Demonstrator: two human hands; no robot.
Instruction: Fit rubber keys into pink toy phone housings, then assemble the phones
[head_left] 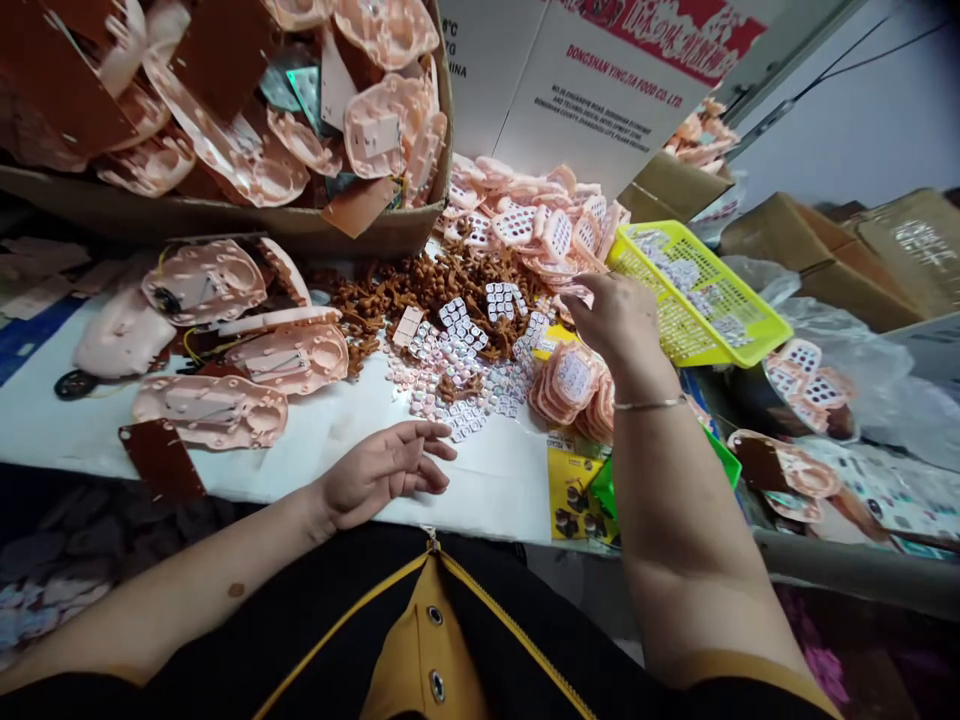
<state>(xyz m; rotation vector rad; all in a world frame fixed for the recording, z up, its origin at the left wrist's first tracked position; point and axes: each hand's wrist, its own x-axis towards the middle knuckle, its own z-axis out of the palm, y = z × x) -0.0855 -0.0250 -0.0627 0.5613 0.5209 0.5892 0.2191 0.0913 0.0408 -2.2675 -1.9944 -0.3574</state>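
My left hand (390, 468) rests at the front of the white tabletop (495, 485), palm turned sideways, its fingers loosely apart and holding nothing. Just beyond its fingertips lie small white printed key pieces (466, 420). My right hand (616, 310) reaches over to the pile of pink plastic plates with rows of holes (556, 232). Its fingertips are at the edge of that pile, and whether they grip a plate I cannot make out. Below this hand stands a stack of pink plates (568, 385). Brown small plastic parts (435, 285) are heaped in the middle.
A carton (405, 228) full of pink shells stands at the back left. Several pink shell halves (214, 410) lie at left, beside a brown board (161, 460). A yellow basket (694, 290) holds white key pieces at right. A printed white carton (562, 100) stands behind.
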